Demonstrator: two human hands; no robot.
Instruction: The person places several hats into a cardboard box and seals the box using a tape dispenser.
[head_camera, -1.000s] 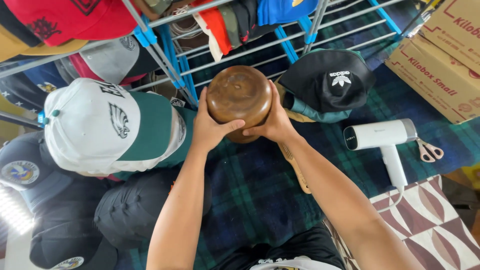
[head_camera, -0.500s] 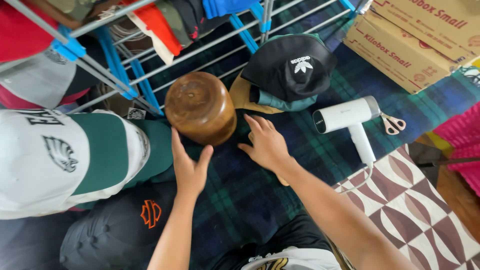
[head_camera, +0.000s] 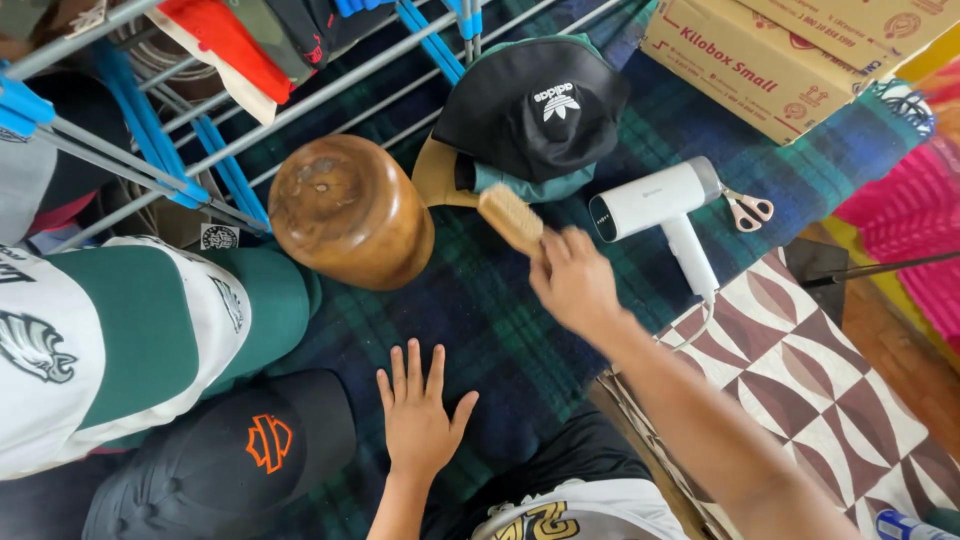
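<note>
My right hand (head_camera: 575, 280) grips the handle of a wooden brush (head_camera: 510, 218), whose head sticks out toward the upper left. My left hand (head_camera: 420, 412) lies flat with fingers spread on the dark plaid blanket (head_camera: 505, 340), holding nothing. A rounded brown wooden block (head_camera: 347, 212) stands on the blanket just left of the brush, apart from both hands. A black cap (head_camera: 535, 108) lies on a tan and teal one behind the brush.
A white hand-held steamer (head_camera: 660, 205) and small scissors (head_camera: 745, 208) lie to the right. Cardboard boxes (head_camera: 760, 55) sit at the back right. A wire rack with blue joints (head_camera: 200, 150) holds caps. A white-and-green cap (head_camera: 110, 340) and a black cap (head_camera: 230, 455) lie at left.
Both hands let go of the wooden block, now standing on the blanket. My right hand picked up the brush. My left hand drew back and flattened on the blanket. The camera shifted right.
</note>
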